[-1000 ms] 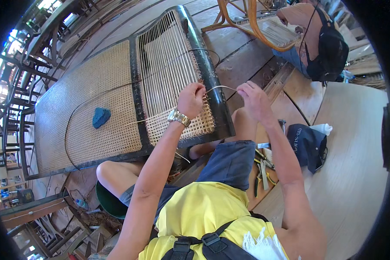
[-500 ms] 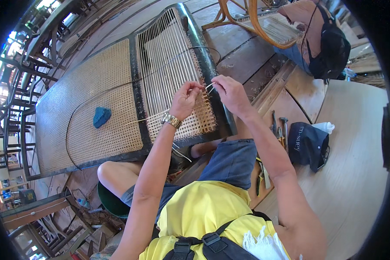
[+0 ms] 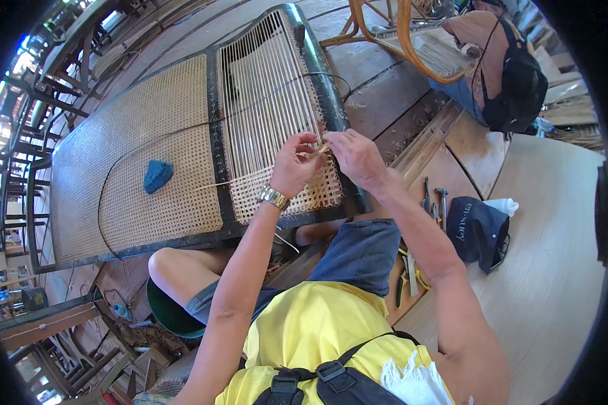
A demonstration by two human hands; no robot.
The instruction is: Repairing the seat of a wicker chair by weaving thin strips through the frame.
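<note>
left hand [image 3: 296, 164] pinches cane strand [image 3: 250, 177] | right hand [image 3: 355, 155] grips its tip at panel [image 3: 277, 115] | keep strand flat, taut (untwisted) while threading between uprights

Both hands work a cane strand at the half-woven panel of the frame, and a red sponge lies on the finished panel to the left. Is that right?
Not quite: the head view shows the sponge is blue, not red. The rest holds: the left hand and right hand meet at a cane strand over the half-woven panel, and the sponge lies on the finished panel to the left.
</note>
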